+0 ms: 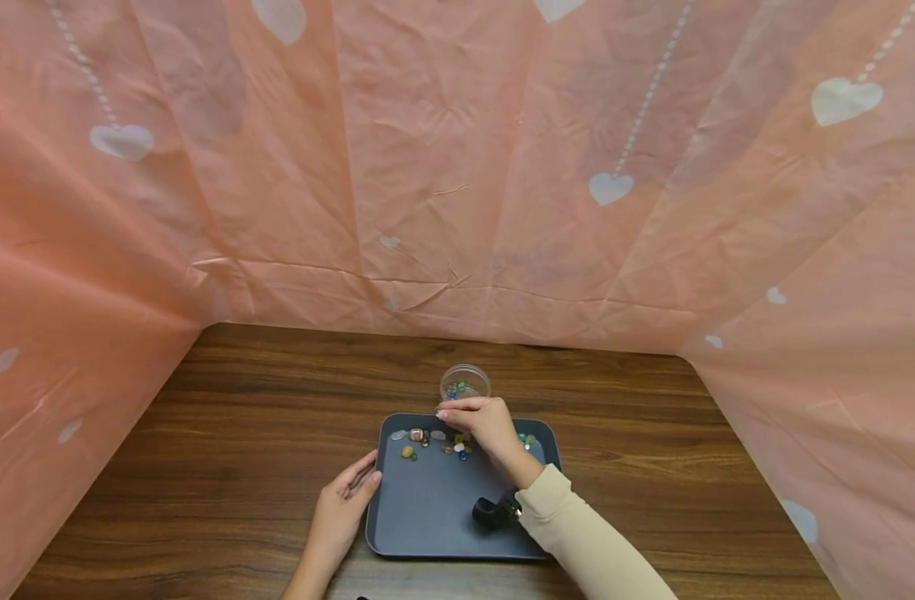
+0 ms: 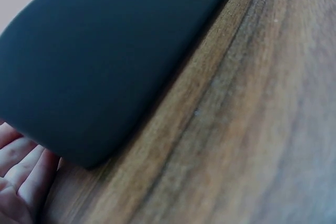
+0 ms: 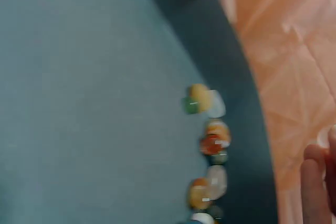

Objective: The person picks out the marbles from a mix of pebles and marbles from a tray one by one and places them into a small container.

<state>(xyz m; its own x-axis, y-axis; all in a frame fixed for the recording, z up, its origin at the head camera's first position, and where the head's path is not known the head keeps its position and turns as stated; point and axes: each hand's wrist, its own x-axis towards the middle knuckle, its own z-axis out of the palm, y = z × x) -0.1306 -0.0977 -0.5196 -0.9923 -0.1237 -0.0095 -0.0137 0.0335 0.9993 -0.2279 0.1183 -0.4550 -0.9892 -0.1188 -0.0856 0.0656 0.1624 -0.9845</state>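
Left hand (image 1: 342, 508) flat against tray (image 1: 435, 517); right hand (image 1: 482, 421) over stones (image 1: 435, 440).

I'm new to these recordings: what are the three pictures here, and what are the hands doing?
A person works bare-handed, with no machine. The wide picture comes from a head camera; the two close-ups come from cameras on each wrist. On the wooden table sits a dark tray holding small coloured stones, with a clear round container of more stones behind it. The left hand rests against the tray's left edge. The right hand reaches over the stones; whether it pinches one cannot be told.
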